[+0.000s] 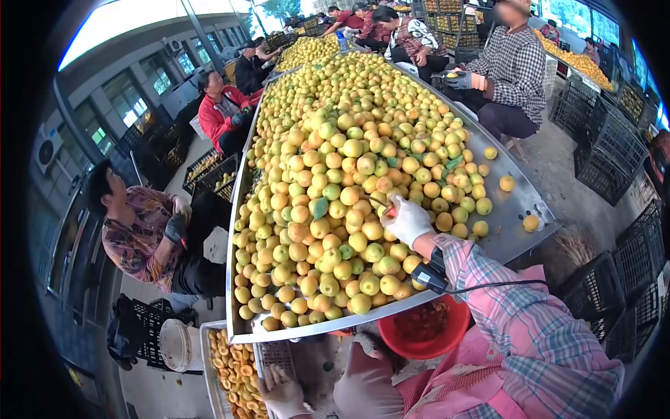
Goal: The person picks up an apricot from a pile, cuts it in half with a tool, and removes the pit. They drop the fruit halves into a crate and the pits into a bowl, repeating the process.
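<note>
Now the right hand (407,220) sits on the fruit (335,174) near the table's (513,234) right edge, curled round a small red tool (389,209). Left hand (283,394) lies spread flat on a tray (206,353) below the near edge.

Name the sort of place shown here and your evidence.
Probably a fruit-processing yard: a long metal table heaped with yellow-green fruit, seated workers along its sides, and stacked black crates.

Right hand (407,220) reaching into yellow fruit (335,174) on table (513,230); left hand (283,392) resting, fingers spread, beside fruit tray (206,370)
</note>
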`<state>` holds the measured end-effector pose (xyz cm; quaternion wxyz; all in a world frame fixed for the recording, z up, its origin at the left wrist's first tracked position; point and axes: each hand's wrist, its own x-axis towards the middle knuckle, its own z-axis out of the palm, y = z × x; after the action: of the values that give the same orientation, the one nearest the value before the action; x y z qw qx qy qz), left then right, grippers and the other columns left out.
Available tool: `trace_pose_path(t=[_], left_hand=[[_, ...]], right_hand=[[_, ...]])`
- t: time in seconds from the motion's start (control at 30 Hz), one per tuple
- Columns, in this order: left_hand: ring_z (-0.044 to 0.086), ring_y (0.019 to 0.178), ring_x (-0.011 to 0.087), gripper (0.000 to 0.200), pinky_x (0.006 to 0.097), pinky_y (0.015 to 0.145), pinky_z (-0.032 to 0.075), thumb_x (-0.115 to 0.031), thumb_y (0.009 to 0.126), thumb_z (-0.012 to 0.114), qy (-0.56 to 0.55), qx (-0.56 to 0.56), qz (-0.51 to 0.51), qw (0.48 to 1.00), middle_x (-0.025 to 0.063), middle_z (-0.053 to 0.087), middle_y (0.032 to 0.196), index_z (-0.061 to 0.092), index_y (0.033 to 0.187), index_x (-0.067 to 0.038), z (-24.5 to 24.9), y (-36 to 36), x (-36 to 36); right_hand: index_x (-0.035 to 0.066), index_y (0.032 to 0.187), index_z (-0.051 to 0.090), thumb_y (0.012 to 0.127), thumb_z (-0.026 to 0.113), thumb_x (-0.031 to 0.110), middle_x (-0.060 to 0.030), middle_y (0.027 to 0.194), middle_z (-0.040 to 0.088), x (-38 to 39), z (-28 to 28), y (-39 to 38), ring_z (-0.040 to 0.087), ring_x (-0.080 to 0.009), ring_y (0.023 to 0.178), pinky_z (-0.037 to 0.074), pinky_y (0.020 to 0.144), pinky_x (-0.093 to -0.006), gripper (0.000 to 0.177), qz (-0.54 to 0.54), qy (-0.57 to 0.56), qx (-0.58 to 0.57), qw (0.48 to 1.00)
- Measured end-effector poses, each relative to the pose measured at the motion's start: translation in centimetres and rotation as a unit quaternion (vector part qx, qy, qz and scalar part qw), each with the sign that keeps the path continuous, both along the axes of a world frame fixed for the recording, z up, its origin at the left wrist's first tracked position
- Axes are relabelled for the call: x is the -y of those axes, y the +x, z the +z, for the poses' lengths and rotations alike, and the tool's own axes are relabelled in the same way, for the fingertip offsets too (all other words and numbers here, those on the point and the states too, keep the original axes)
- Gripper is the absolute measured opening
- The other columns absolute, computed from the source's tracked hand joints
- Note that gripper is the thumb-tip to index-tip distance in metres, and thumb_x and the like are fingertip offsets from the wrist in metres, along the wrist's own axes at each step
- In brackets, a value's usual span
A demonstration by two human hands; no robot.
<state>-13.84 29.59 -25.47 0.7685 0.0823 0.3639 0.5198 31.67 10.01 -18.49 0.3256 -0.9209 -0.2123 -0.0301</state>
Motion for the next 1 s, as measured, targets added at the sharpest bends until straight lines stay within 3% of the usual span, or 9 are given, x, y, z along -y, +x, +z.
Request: trace_pose_path(t=[0.1,0.13,0.2,0.33,0.47,0.63,0.8,0.87,1.0], left_hand=[[0.052,0.107,0.0207,0.034,0.0331,0.093,0.042,-0.030,0.099,0.044,0.094,0.124,-0.223,0.962,0.0096,0.056,0.114,0.052,0.122,-0.005,2.7,4.7,5.9],[0.053,0.104,0.0212,0.035,0.0336,0.091,0.043,-0.028,0.099,0.046,0.125,0.192,-0.319,0.920,0.0094,0.056,0.112,0.051,0.124,-0.004,3.9,6.1,7.5],[0.053,0.101,0.0199,0.038,0.0336,0.088,0.045,-0.023,0.097,0.051,0.120,0.095,-0.350,0.924,0.0099,0.055,0.113,0.048,0.128,0.000,7.1,9.5,11.5],[0.050,0.118,0.0222,0.062,0.0345,0.101,0.041,-0.020,0.096,0.058,0.310,-0.099,-0.440,0.837,0.0146,0.050,0.133,0.028,0.146,0.002,9.7,13.4,17.6],[0.050,0.119,0.0201,0.085,0.0315,0.103,0.039,-0.031,0.087,0.071,0.396,-0.074,-0.477,0.781,0.0134,0.049,0.134,0.022,0.149,0.001,10.5,16.4,22.1],[0.060,0.066,0.0142,0.068,0.0260,0.062,0.053,-0.019,0.087,0.071,0.343,-0.051,-0.463,0.816,0.0100,0.062,0.106,0.035,0.141,-0.002,11.3,17.7,26.9],[0.057,0.096,0.0130,0.056,0.0265,0.086,0.049,-0.002,0.082,0.072,0.437,-0.161,-0.433,0.772,0.0075,0.059,0.110,0.043,0.130,0.000,11.4,19.1,29.5],[0.056,0.094,0.0120,0.056,0.0266,0.085,0.048,-0.010,0.082,0.076,0.482,-0.177,-0.447,0.732,0.0051,0.058,0.107,0.045,0.127,-0.001,10.7,19.9,29.8],[0.055,0.093,0.0111,0.060,0.0258,0.085,0.047,-0.021,0.079,0.081,0.427,-0.166,-0.527,0.716,0.0028,0.057,0.105,0.047,0.124,-0.002,10.5,21.9,31.4]], right_hand=[[0.010,0.112,0.058,0.075,0.073,0.032,-0.0097,0.080,0.066,1.5,-1.6,-0.9,0.066,-0.0270,0.067,0.053,0.059,-0.0391,0.045,0.057,0.240,-0.023,0.969],[0.011,0.111,0.058,0.079,0.074,0.029,-0.0033,0.076,0.063,3.0,1.6,-3.5,0.060,-0.0166,0.054,0.047,0.045,-0.0302,0.041,0.050,0.330,-0.298,0.894],[0.011,0.111,0.058,0.085,0.069,0.026,0.0004,0.072,0.060,5.7,3.0,-7.1,0.053,-0.0092,0.046,0.039,0.037,-0.0240,0.032,0.087,0.445,-0.441,0.774],[0.007,0.112,0.058,0.091,0.059,0.041,-0.0030,0.058,0.053,10.9,4.0,-12.8,0.046,-0.0118,0.040,0.036,0.037,-0.0237,0.040,0.176,0.408,-0.551,0.706],[0.007,0.111,0.056,0.092,0.059,0.040,-0.0061,0.055,0.053,15.1,4.7,-16.7,0.048,-0.0141,0.040,0.037,0.037,-0.0241,0.039,0.188,0.421,-0.598,0.655],[0.007,0.131,0.045,0.095,0.058,0.031,-0.0046,0.069,0.059,18.9,4.4,-18.8,0.053,-0.0105,0.044,0.042,0.035,-0.0214,0.045,0.193,0.447,-0.591,0.644],[0.009,0.133,0.044,0.094,0.060,0.023,-0.0018,0.066,0.054,22.7,4.6,-17.7,0.051,-0.0088,0.045,0.041,0.036,-0.0218,0.044,0.145,0.401,-0.520,0.740],[0.008,0.134,0.043,0.092,0.058,0.017,-0.0014,0.067,0.053,24.5,4.2,-17.0,0.050,-0.0087,0.046,0.041,0.038,-0.0223,0.045,0.119,0.333,-0.476,0.805],[0.010,0.133,0.043,0.092,0.054,0.014,-0.0022,0.069,0.053,28.1,4.8,-15.9,0.051,-0.0087,0.049,0.042,0.041,-0.0238,0.043,0.124,0.298,-0.470,0.822]])
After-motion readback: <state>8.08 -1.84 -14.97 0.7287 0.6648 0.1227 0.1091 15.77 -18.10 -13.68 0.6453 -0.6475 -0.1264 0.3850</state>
